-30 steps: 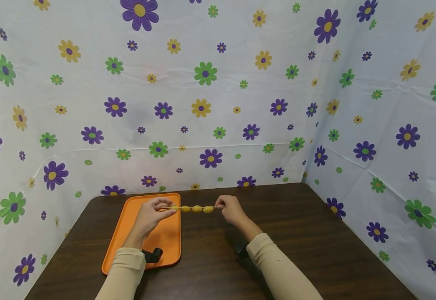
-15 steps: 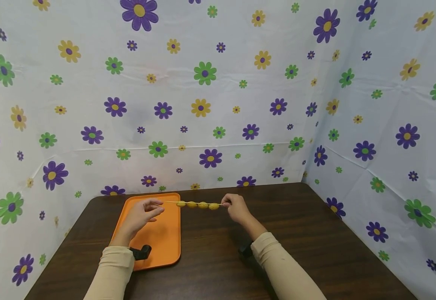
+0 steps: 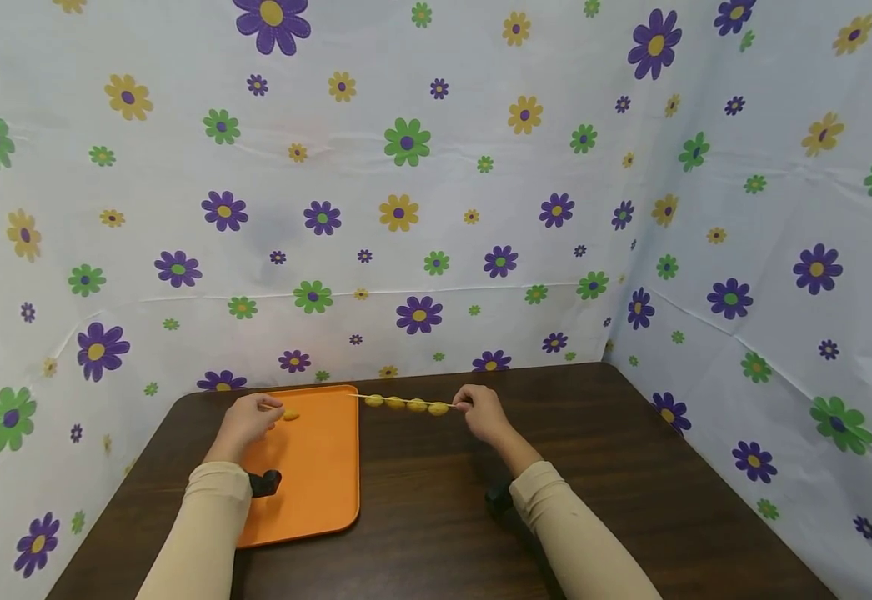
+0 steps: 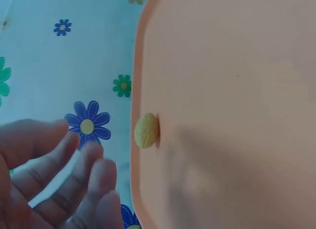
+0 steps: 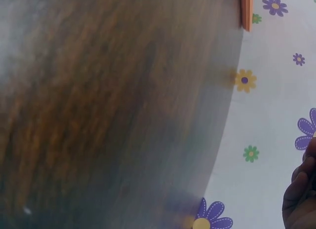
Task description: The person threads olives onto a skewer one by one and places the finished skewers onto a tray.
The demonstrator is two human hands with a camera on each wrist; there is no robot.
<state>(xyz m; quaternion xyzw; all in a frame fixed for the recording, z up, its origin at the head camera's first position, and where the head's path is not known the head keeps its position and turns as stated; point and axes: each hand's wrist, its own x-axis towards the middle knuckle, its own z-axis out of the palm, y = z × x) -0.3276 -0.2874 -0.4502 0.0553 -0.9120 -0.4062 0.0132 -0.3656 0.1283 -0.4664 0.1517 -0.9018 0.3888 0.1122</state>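
Note:
My right hand (image 3: 484, 414) pinches one end of a thin skewer (image 3: 357, 395) in the head view. Several yellow oval pieces (image 3: 417, 406) are threaded along it, and its bare tip points left over the edge of the orange tray (image 3: 323, 475). A loose yellow oval piece (image 4: 146, 131), wrinkled on its surface, lies by the tray's rim in the left wrist view. Beside it is my left hand (image 3: 244, 427), its fingers loosely bent with nothing between them. Only part of the right hand (image 5: 298, 194) shows at the edge of the right wrist view; the skewer is hidden there.
The tray lies on the left part of a dark wooden table (image 3: 421, 500). White flowered cloth (image 3: 436, 208) rises behind the table and along its right side. A black wrist camera (image 3: 265, 483) sits on the left wrist.
My left hand has let go of the skewer's tip and moved left to the loose yellow piece. The right hand has carried the skewer slightly right, its left end now raised.

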